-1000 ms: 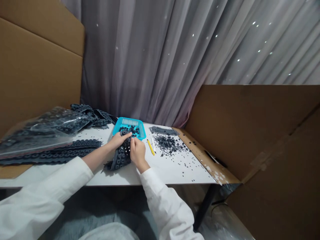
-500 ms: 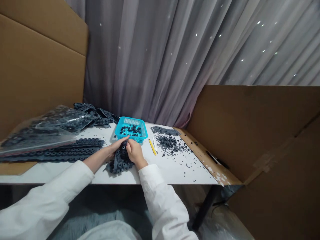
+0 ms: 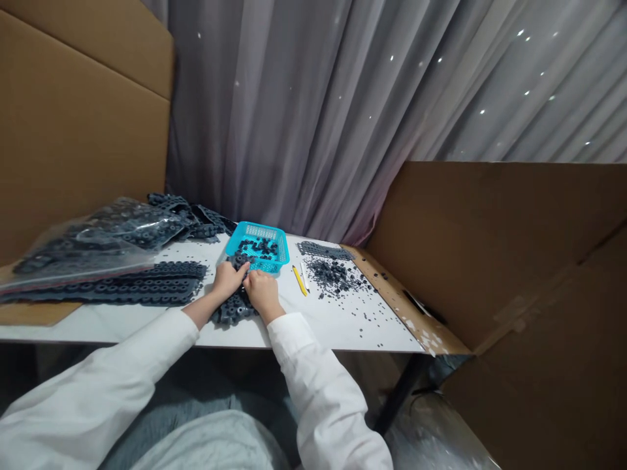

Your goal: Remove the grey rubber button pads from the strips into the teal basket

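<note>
A dark grey rubbery sheet (image 3: 234, 309), studded with ring-shaped bumps, is bunched on the table in front of me. My left hand (image 3: 228, 279) is closed around its upper part, thumb toward the right. Right beside it, my right hand (image 3: 262, 291) is closed on the same sheet with its fingers curled; the fingertips are hidden. Just beyond both hands sits a turquoise plastic basket (image 3: 284, 251), with small black pieces (image 3: 262, 247) scattered over its bottom. A part of the sheet reaches up against the basket's near rim.
To the left lie a clear plastic bag (image 3: 112, 235) of dark parts and flat studded strips (image 3: 161, 287). Right of the basket are a yellow pen-like tool (image 3: 299, 281), a white one (image 3: 305, 277), a heap of black bits (image 3: 336, 275) and a perforated strip (image 3: 326, 250). Cardboard panels (image 3: 490, 261) flank the table.
My left hand has gone from stretched fingers to a closed grip on the sheet. Both hands now sit close together, and the sheet's upper part shows above them. The view has shifted slightly.
</note>
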The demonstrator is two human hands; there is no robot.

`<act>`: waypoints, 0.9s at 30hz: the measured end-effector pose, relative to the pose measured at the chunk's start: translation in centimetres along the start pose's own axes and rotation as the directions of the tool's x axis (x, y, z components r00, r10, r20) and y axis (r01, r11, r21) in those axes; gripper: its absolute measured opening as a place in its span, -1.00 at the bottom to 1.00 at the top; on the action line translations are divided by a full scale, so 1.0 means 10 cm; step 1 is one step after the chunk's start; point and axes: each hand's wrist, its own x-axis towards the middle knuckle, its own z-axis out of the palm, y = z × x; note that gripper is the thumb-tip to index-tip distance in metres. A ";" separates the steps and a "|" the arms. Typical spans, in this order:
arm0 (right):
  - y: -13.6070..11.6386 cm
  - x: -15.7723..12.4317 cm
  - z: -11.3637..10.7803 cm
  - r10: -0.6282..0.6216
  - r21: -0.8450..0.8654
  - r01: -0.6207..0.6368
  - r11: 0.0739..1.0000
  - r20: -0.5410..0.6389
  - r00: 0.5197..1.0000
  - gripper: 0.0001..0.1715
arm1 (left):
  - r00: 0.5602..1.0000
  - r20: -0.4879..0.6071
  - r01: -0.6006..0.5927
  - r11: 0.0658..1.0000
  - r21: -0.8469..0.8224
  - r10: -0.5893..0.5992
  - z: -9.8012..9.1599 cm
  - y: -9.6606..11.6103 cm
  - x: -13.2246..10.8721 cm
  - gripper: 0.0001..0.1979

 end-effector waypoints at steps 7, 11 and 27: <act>-0.03 -0.02 -0.04 -0.095 -0.014 0.095 0.995 -0.005 0.995 -0.80 | 0.997 -0.064 -0.034 0.987 0.155 0.044 0.01 -0.01 0.00 -0.73; -0.03 -0.04 -0.09 -0.098 -0.033 0.097 0.995 -0.027 0.995 -0.76 | 0.991 -0.063 -0.101 0.977 0.186 0.115 -0.03 0.03 -0.05 -0.71; 0.02 -0.10 -0.20 0.066 0.072 -0.082 0.994 0.201 0.977 -0.62 | 0.993 0.034 -0.112 0.986 0.127 0.109 -0.14 0.03 -0.11 -0.58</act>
